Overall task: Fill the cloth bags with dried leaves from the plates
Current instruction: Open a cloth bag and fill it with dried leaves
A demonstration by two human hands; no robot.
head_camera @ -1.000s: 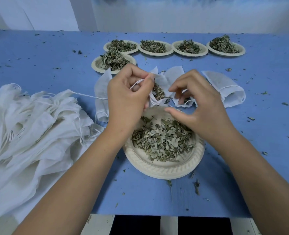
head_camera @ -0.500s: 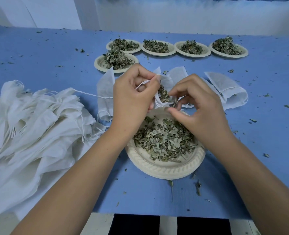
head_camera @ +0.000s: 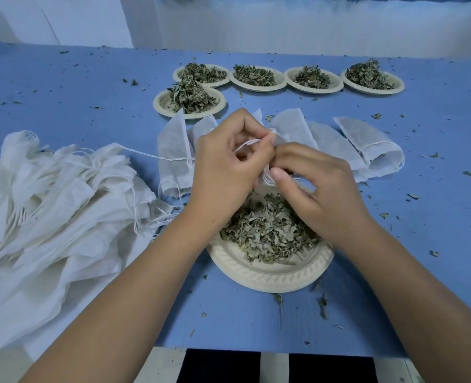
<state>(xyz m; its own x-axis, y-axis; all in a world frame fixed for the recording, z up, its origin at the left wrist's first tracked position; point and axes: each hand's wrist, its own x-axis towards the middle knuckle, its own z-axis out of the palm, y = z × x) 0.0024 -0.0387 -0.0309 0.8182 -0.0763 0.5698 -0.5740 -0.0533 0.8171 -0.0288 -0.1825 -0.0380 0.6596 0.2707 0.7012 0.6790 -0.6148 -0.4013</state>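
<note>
Spanning the frame, the table (head_camera: pixel 63 87) offers open room at right; a heap of cloth bags (head_camera: pixel 49 217) covers its left near edge. Over the plate (head_camera: pixel 270 280) of dried leaves (head_camera: pixel 267 230), left hand (head_camera: pixel 223 172) and right hand (head_camera: pixel 320 194) pinch one bag's drawstring (head_camera: pixel 246 143).

Six plates (head_camera: pixel 270 280) of dried leaves (head_camera: pixel 267 230), two hands (head_camera: pixel 223 172), one heap of cloth bags (head_camera: pixel 49 205).

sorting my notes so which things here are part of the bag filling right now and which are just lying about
In use: left hand, right hand, the cloth bag they pinch, near plate of leaves.
Lying about: far plates, bag pile, flat bags, leaf crumbs on the table.
</note>
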